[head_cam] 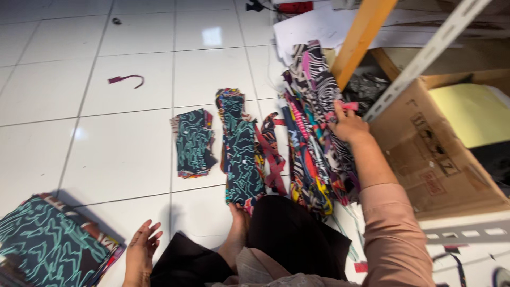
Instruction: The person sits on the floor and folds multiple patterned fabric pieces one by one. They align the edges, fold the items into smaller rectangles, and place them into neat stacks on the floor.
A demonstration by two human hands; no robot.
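My right hand [348, 125] reaches forward into a tall pile of multicoloured patterned fabric strips [313, 133] and grips a pink piece at its top edge. My left hand [141, 250] rests open on the white tile floor, fingers spread, holding nothing. It lies beside a stack of dark fabric with teal wavy lines [48, 244] at the lower left. In the middle lie a long strip of the same teal-patterned fabric [241, 154] and a shorter folded stack of it [194, 141]. My foot touches the near end of the long strip.
A brown cardboard box [435, 154] stands at the right under a wooden beam [361, 37] and a grey metal shelf rail [425, 53]. White paper sheets [313, 26] lie behind the pile. A small purple scrap [126, 79] lies on the white tiled floor [106, 149].
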